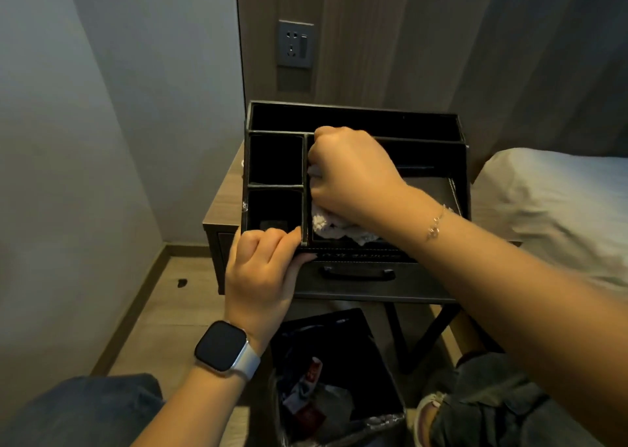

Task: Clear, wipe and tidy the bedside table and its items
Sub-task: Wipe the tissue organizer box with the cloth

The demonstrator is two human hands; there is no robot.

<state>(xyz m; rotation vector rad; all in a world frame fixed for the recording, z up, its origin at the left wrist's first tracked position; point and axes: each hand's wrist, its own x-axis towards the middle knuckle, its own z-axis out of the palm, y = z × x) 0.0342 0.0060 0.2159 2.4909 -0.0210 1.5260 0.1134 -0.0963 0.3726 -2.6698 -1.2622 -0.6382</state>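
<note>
A black compartment organizer box [353,109] stands on the wooden bedside table [224,205]. My right hand [350,171] is inside its large right compartment, fingers curled round a white cloth [334,227] that bunches out below the hand. My left hand [261,270], with a smartwatch on the wrist, grips the organizer's front left rim, thumb on the outside and fingers curled over the edge. A small dark object [273,225] lies in the front left compartment.
A drawer with a black handle [356,273] is below the tabletop. A lined bin [336,378] holding rubbish stands on the floor between my knees. A white pillow [557,195] lies to the right. A wall socket [295,44] is above the table.
</note>
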